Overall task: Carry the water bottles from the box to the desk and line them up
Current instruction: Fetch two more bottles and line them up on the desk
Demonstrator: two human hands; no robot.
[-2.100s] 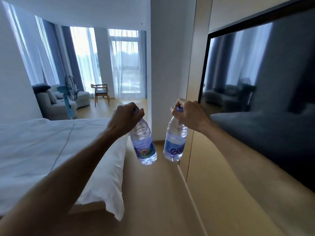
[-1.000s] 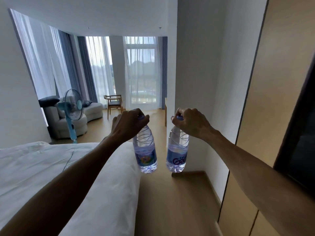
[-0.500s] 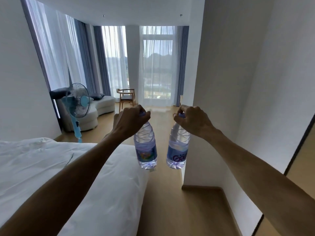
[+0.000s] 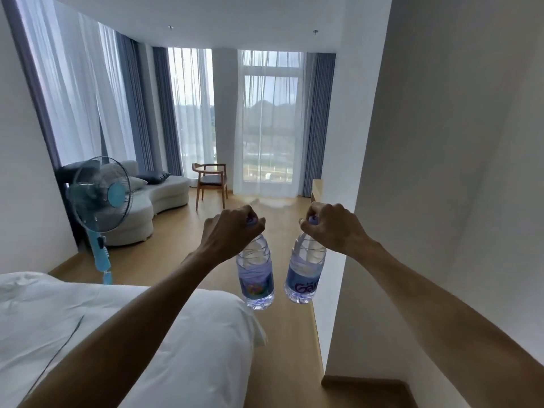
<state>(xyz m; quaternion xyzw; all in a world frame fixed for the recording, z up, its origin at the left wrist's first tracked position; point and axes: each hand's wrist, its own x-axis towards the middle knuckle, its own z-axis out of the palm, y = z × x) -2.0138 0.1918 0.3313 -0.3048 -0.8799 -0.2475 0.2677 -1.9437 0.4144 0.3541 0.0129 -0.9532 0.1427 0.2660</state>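
**Two bottles in the air, the desk not yet reached**

From the left: a white bed (image 4: 88,334) fills the near corner; beyond it a blue pedestal fan (image 4: 101,195) stands in front of a pale sofa (image 4: 159,198); a wooden chair (image 4: 210,182) sits by the curtained window. The left hand (image 4: 231,234) has its fingers curled tight round the cap and neck of the left water bottle (image 4: 255,278), which hangs just beyond the bed's corner; just beside it, not touching, the right water bottle (image 4: 303,275) hangs from the right hand (image 4: 332,228), gripped the same way. A light wooden edge (image 4: 317,188) shows past the white wall (image 4: 441,172); it may be the desk, though I cannot tell. The box is out of view; I judge the carrying half done, the setting down and lining up all left.
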